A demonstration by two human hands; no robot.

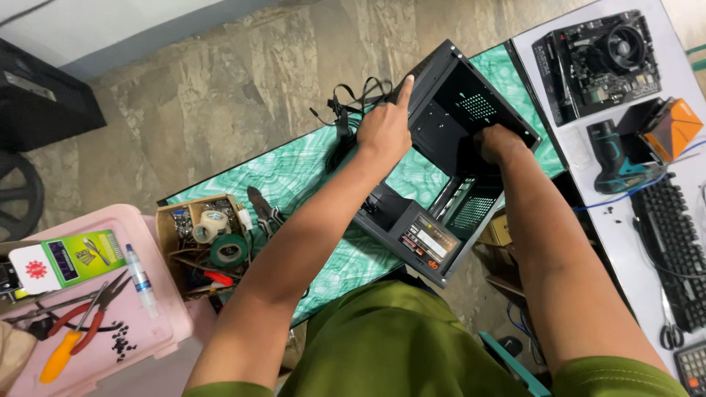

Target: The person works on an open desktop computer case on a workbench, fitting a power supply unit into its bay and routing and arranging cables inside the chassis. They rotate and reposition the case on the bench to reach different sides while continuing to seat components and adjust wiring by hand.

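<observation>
Seen from the head camera looking down, a person in a green shirt leans over a black computer case [448, 158] lying open on a green patterned table [309, 173]. The left hand [384, 129] rests on the case's upper edge with the index finger stretched out straight and the other fingers curled, gripping nothing. The right hand [498, 141] reaches down inside the case, fingers bent out of sight, so whether it grasps anything cannot be told. Black cables [349, 103] trail off the case beside the left hand. A power supply [412, 231] sits in the case's near end. To the left, a cardboard box of tape rolls [206, 239] and a pink tray [147, 331] holding pliers [84, 320]. To the right, a white desk [625, 220] carries a motherboard [597, 65] and a keyboard [673, 246].
</observation>
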